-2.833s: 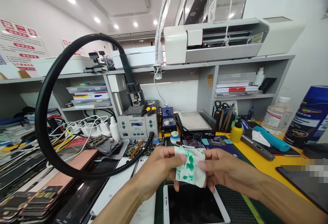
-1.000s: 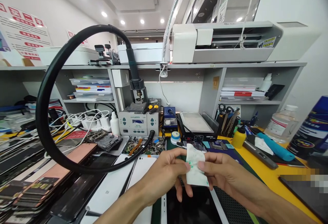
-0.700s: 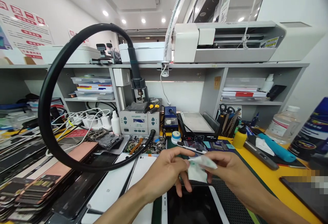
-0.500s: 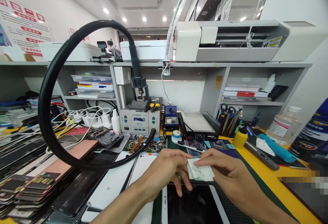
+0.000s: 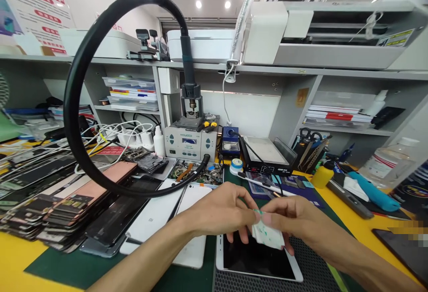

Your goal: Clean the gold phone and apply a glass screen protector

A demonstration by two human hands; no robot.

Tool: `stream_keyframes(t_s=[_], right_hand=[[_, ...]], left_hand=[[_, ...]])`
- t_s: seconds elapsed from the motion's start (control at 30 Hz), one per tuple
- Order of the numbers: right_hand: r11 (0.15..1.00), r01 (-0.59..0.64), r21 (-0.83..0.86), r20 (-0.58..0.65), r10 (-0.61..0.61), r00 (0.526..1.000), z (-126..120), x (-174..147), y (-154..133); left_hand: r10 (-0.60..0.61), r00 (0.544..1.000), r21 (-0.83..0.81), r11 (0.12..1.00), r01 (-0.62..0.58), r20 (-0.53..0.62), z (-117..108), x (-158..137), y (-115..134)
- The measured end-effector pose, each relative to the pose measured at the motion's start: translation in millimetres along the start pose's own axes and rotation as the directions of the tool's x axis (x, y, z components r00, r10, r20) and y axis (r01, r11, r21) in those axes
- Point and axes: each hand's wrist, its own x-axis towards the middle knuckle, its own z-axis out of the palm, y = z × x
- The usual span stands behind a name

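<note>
A folded white tissue [image 5: 267,235] with green marks is pinched between both hands. The fingertips of my left hand [image 5: 222,209] close on its upper left edge. My right hand [image 5: 290,214] grips its upper side between thumb and fingers. Directly below lies a white-framed tablet [image 5: 257,261] with a dark screen, face up and partly covered by the tissue and my fingers. It rests on a black textured mat [image 5: 240,283].
To the left are white phones or back covers [image 5: 152,214] and stacked phone parts [image 5: 76,207]. A black hose [image 5: 72,100] loops from the rework station [image 5: 187,145]. Behind my hands lie a white brush [image 5: 257,183] and a small round tub [image 5: 236,166]. A yellow bottle [image 5: 323,174] stands right.
The view has tilted down and shifted left, so more of the tablet and mat shows. My left fingers have moved onto the tissue's upper edge, and both hands are closer together.
</note>
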Motion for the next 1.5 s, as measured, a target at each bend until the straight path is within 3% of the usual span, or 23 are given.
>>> stream_keyframes(t_s=[0.07, 0.13, 0.2, 0.27, 0.4, 0.5, 0.6, 0.67, 1.03, 1.3, 1.5], right_hand=[[0.99, -0.043, -0.133, 0.042, 0.048, 0.998, 0.9, 1.3, 6.1], [0.934, -0.035, -0.355, -0.016, 0.031, 0.999, -0.3, 1.4, 11.6], [0.796, 0.011, -0.605, -0.123, -0.107, 0.987, -3.2, 0.5, 12.7], [0.662, 0.059, -0.747, -0.175, -0.282, 0.943, -6.1, -1.1, 8.5], [0.567, 0.195, -0.801, -0.068, -0.408, 0.91, -3.0, -10.9, 0.8], [0.434, 0.196, -0.879, -0.029, -0.46, 0.887, 10.9, -27.5, 13.8], [0.266, 0.159, -0.951, 0.033, -0.425, 0.905, 29.4, -46.6, 38.1], [0.197, 0.162, -0.967, 0.078, -0.377, 0.923, 40.2, -56.1, 51.1], [-0.001, 0.028, -1.0, 0.026, -0.352, 0.935, 71.6, -60.5, 55.8], [-0.038, -0.155, -0.987, -0.141, -0.25, 0.958, 77.5, -65.0, 60.1], [-0.05, -0.184, -0.982, -0.154, -0.359, 0.92, 70.2, -72.6, 78.1]], left_hand=[[0.001, 0.999, 0.112, 0.994, 0.003, -0.034, -5.5, -3.3, 1.2], [0.039, 0.993, 0.228, 0.974, -0.012, -0.115, -11.0, -4.4, 1.1], [0.088, 0.977, 0.323, 0.946, -0.022, -0.192, -14.8, -2.3, -1.1], [0.125, 0.963, 0.394, 0.919, -0.021, -0.24, -16.2, 2.7, -5.7], [0.168, 0.947, 0.504, 0.864, -0.007, -0.274, -14.4, 15.0, -18.2], [0.185, 0.939, 0.557, 0.831, 0.009, -0.291, -13.1, 20.7, -25.2], [0.216, 0.928, 0.582, 0.813, 0.002, -0.304, -12.8, 22.5, -27.7], [0.234, 0.922, 0.588, 0.809, -0.007, -0.31, -13.1, 22.4, -27.8], [0.291, 0.885, 0.61, 0.793, -0.011, -0.363, -19.8, 20.3, -24.9], [0.266, 0.903, 0.631, 0.776, 0.007, -0.338, -21.0, 17.9, -21.8], [0.288, 0.897, 0.657, 0.754, 0.003, -0.335, -20.4, 15.2, -19.7]])
